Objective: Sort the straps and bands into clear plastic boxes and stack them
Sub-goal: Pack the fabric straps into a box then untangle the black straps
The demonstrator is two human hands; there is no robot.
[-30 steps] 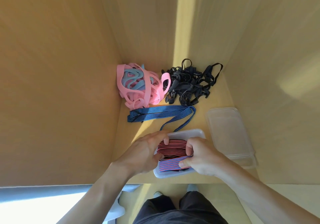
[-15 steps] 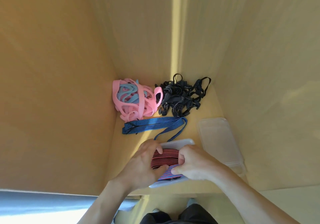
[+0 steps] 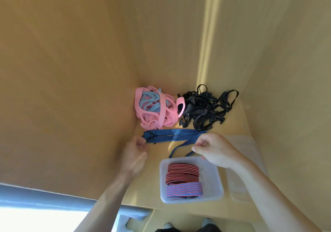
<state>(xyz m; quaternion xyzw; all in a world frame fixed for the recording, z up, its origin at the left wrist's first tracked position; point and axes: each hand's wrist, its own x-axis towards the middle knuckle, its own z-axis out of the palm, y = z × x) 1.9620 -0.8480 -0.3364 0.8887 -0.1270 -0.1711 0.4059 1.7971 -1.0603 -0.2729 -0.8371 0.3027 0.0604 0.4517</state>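
No readable text, labels, brands or numbers anywhere: not on straps, box, lid or the wooden walls.

Your right hand (image 3: 214, 150) covers the near end of the blue striped strap (image 3: 172, 135) — can't tell if you're pinching it. Left hand (image 3: 134, 153) is motion-blurred; fingertips meet the strap's other end, grip unclear. Second clear box (image 3: 250, 163) sits mostly behind your right forearm, edges washed out. Both forearms cut off at the bottom edge. Black straps (image 3: 206, 109) — too tangled to count.
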